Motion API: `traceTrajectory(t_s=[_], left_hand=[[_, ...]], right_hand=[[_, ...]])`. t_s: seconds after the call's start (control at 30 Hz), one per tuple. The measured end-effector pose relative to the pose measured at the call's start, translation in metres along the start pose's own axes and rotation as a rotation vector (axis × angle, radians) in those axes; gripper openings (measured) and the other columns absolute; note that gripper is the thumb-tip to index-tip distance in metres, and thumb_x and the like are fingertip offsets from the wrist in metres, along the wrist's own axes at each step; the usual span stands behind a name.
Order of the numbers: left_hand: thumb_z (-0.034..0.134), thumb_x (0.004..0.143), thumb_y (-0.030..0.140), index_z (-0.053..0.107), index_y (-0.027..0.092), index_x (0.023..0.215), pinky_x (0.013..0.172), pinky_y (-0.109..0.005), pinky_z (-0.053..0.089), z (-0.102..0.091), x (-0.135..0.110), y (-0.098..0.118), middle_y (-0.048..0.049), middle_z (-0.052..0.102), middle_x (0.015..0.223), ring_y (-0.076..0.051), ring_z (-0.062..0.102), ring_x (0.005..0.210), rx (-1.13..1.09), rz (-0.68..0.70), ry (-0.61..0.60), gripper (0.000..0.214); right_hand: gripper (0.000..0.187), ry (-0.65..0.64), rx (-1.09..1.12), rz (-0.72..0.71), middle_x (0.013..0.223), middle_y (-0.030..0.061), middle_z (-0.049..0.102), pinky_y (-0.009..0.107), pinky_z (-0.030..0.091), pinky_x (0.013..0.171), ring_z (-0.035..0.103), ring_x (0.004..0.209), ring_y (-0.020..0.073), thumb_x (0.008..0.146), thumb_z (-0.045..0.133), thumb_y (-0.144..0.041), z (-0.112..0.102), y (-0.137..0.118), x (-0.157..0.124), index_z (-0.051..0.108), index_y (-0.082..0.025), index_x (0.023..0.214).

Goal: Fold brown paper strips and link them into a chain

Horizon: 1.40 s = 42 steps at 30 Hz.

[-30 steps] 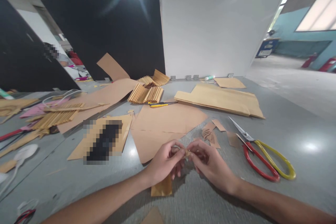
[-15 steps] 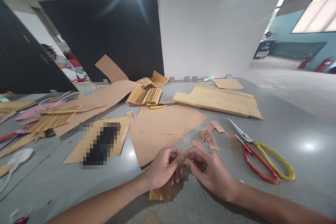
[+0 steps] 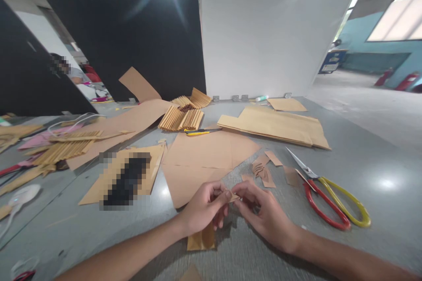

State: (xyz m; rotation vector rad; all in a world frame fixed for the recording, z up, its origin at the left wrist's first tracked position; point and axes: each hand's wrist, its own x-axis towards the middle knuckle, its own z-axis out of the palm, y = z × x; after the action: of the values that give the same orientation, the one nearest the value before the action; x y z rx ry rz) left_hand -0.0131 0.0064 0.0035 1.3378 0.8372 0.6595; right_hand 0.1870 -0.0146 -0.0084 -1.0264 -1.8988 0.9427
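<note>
Between my two hands is a small folded piece of brown paper [image 3: 234, 197]. My left hand [image 3: 207, 206] pinches it between thumb and fingers. From the other side, the thumb and fingertips of my right hand [image 3: 262, 210] close on its edge. Below my left hand a glossy brown paper strip [image 3: 201, 240] lies on the table, partly covered by the fingers. Just beyond the hands is a large creased sheet of brown paper [image 3: 204, 153]. Small cut paper pieces [image 3: 263, 171] lie to the right, beside large scissors [image 3: 326, 193] with one red and one yellow handle.
A yellow utility knife [image 3: 198, 132] lies behind the sheet, near pleated paper stacks [image 3: 181, 118]. Folded kraft paper [image 3: 273, 127] rests at the back right. A blurred-out dark object [image 3: 127, 180] lies on an envelope at left. Upright black [image 3: 132, 44] and white panels [image 3: 263, 39] border the table [image 3: 356, 162].
The small paper piece now shows more between my fingertips, with its edge pointing right. My hands have barely shifted; the fingers have parted slightly around it.
</note>
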Motion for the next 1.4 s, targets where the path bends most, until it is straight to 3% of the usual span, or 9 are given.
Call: traceTrajectory(t_s=[0.1, 0.3, 0.5, 0.67, 0.83, 1.07, 1.17, 1.4], left_hand=[[0.053, 0.098, 0.053, 0.053, 0.016, 0.086, 0.037, -0.016, 0.042, 0.0, 0.0, 0.0, 0.0026, 0.058, 0.066, -0.007, 0.054, 0.041, 0.008, 0.004, -0.009, 0.039], [0.053, 0.1, 0.048, 0.04, 0.024, 0.109, 0.034, -0.015, 0.035, -0.001, -0.001, -0.003, 0.0067, 0.059, 0.062, -0.008, 0.051, 0.037, -0.018, -0.025, 0.001, 0.029], [0.051, 0.101, 0.047, 0.04, 0.023, 0.101, 0.038, -0.014, 0.035, 0.0, -0.002, -0.003, 0.0048, 0.06, 0.065, -0.008, 0.053, 0.043, -0.014, -0.008, -0.038, 0.026], [0.038, 0.105, 0.047, 0.05, 0.018, 0.104, 0.044, -0.02, 0.046, 0.004, -0.002, 0.0, -0.0023, 0.063, 0.074, -0.013, 0.062, 0.056, -0.112, 0.056, 0.002, 0.031], [0.05, 0.102, 0.037, 0.046, 0.02, 0.114, 0.051, -0.022, 0.047, 0.006, -0.004, 0.0, -0.0003, 0.063, 0.08, -0.012, 0.061, 0.059, -0.045, 0.093, 0.005, 0.02], [0.054, 0.1, 0.037, 0.039, 0.024, 0.103, 0.048, -0.019, 0.041, 0.009, -0.007, -0.001, 0.0035, 0.058, 0.076, -0.011, 0.056, 0.059, 0.06, 0.097, 0.037, 0.02], [0.05, 0.1, 0.03, 0.04, 0.023, 0.102, 0.048, -0.019, 0.039, 0.009, -0.005, -0.003, 0.0027, 0.059, 0.076, -0.011, 0.056, 0.057, 0.109, 0.096, 0.044, 0.012], [0.051, 0.095, 0.02, 0.037, 0.023, 0.099, 0.046, -0.019, 0.034, 0.011, 0.002, -0.005, 0.0069, 0.055, 0.066, -0.01, 0.051, 0.049, 0.167, 0.147, 0.066, 0.015]], right_hand=[[0.014, 0.017, -0.027, -0.007, 0.084, -0.0006, 0.068, 0.025, 0.045, 0.06, 0.055, 0.063, 0.0126, 0.1, 0.055, -0.021, -0.002, -0.003, 0.001, 0.066, -0.024, 0.107], [0.011, 0.09, -0.057, -0.138, 0.097, 0.003, 0.071, 0.028, 0.051, 0.076, 0.066, 0.085, 0.0171, 0.094, 0.065, -0.016, -0.003, -0.005, 0.004, 0.072, -0.023, 0.098], [0.011, 0.013, -0.014, -0.072, 0.083, 0.0004, 0.074, 0.028, 0.05, 0.073, 0.066, 0.076, 0.0165, 0.095, 0.066, -0.017, -0.004, -0.009, 0.004, 0.075, -0.022, 0.09], [0.028, 0.027, -0.049, -0.068, 0.074, -0.0002, 0.068, 0.026, 0.046, 0.065, 0.061, 0.067, 0.0145, 0.102, 0.054, -0.021, -0.003, -0.009, 0.001, 0.072, -0.02, 0.082], [0.021, 0.111, -0.047, -0.046, 0.073, -0.0005, 0.068, 0.025, 0.047, 0.061, 0.061, 0.063, 0.0138, 0.102, 0.054, -0.024, 0.0, -0.003, 0.0, 0.074, -0.02, 0.094], [0.016, 0.174, -0.13, -0.121, 0.09, 0.0012, 0.074, 0.025, 0.052, 0.07, 0.068, 0.076, 0.015, 0.097, 0.059, -0.019, 0.002, -0.003, -0.001, 0.072, -0.023, 0.105], [0.022, 0.157, -0.171, -0.128, 0.089, 0.0001, 0.074, 0.024, 0.051, 0.067, 0.066, 0.071, 0.0136, 0.098, 0.057, -0.017, 0.004, 0.0, -0.003, 0.069, -0.024, 0.114], [0.023, 0.124, -0.306, -0.259, 0.091, 0.0038, 0.071, 0.028, 0.051, 0.068, 0.066, 0.075, 0.0166, 0.098, 0.053, -0.013, 0.003, -0.001, 0.001, 0.069, -0.022, 0.112]])
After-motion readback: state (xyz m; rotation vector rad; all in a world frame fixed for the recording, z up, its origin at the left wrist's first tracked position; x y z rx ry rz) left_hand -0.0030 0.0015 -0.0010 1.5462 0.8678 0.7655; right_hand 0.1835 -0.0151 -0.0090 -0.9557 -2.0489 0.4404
